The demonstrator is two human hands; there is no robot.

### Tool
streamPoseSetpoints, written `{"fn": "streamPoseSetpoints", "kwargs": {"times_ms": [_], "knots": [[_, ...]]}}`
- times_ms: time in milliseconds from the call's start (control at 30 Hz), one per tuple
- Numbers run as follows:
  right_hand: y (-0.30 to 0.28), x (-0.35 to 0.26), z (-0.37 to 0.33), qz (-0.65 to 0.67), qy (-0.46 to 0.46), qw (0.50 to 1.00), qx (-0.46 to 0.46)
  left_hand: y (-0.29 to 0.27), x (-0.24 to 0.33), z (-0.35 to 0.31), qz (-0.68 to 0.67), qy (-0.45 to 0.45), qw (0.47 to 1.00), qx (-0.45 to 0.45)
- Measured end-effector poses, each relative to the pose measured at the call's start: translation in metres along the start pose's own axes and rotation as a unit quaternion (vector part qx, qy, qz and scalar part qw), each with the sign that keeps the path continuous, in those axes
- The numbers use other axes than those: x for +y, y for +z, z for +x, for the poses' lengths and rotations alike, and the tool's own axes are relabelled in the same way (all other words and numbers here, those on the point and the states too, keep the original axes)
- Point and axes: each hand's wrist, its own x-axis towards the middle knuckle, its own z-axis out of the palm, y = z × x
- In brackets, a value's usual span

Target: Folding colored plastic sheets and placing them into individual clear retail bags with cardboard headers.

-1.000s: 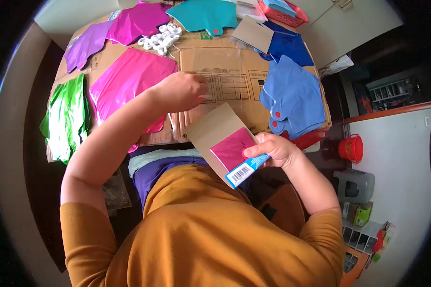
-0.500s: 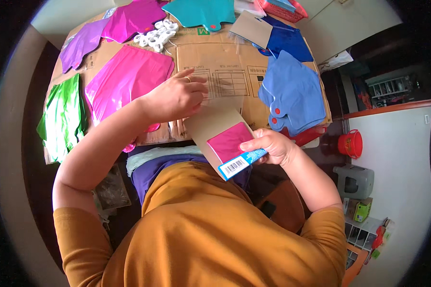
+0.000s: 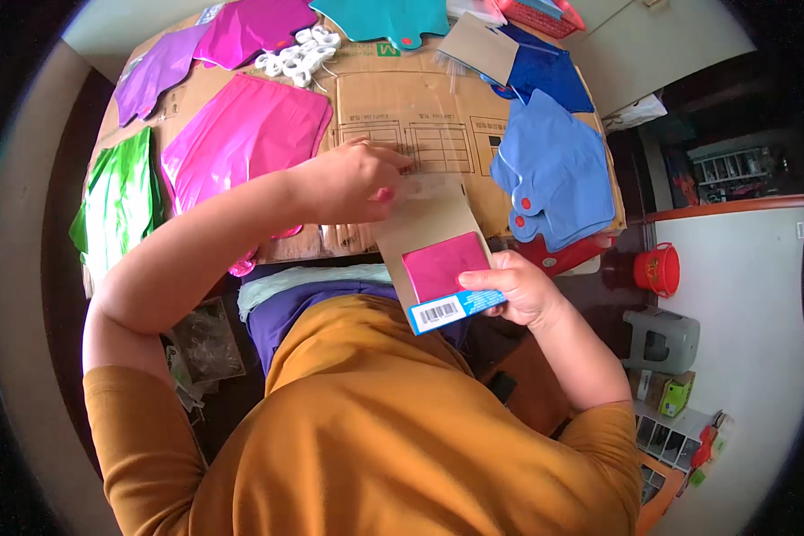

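Note:
My right hand (image 3: 523,290) grips the lower right of a brown backing card (image 3: 429,221) with a blue strip and barcode along its bottom edge. A folded magenta foil piece (image 3: 442,265) lies flat on the card, and my right thumb presses beside its lower corner. At the card's top end is a clear plastic sleeve (image 3: 427,185), hard to see against the cardboard. My left hand (image 3: 353,181) is there, fingers curled and closed at the sleeve's upper left edge; the exact grip is partly hidden.
Flat foil balloons lie around the cardboard-covered table (image 3: 366,98): green (image 3: 121,196), pink (image 3: 250,134), purple (image 3: 156,71), teal (image 3: 384,20) and blue (image 3: 558,170). White ribbon rolls (image 3: 299,58), another brown card (image 3: 478,49) and a red basket (image 3: 545,22) sit farther back.
My left hand has moved right and slightly down, to the top of the sleeve. The card has shifted a little right and turned more upright in my right hand.

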Motion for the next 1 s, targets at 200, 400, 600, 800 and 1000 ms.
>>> {"fn": "streamPoseSetpoints", "kwargs": {"times_ms": [200,400,600,800,1000], "knots": [[0.012,0.016,0.006,-0.007,-0.044,0.999,0.018,0.002,0.013,-0.01,0.055,0.011,0.994,0.089],[0.022,0.012,-0.004,0.014,-0.029,0.999,0.016,0.011,0.023,-0.022,0.209,0.067,0.972,0.078],[0.026,0.013,0.01,-0.068,-0.129,0.989,-0.003,0.017,0.024,-0.021,0.071,0.079,0.991,0.076],[0.017,0.011,0.02,-0.091,-0.074,0.993,0.003,0.017,0.021,-0.033,0.032,0.146,0.986,0.068],[0.022,0.017,0.031,-0.052,-0.105,0.993,-0.004,0.024,0.03,-0.041,0.063,0.175,0.979,0.085]]}}
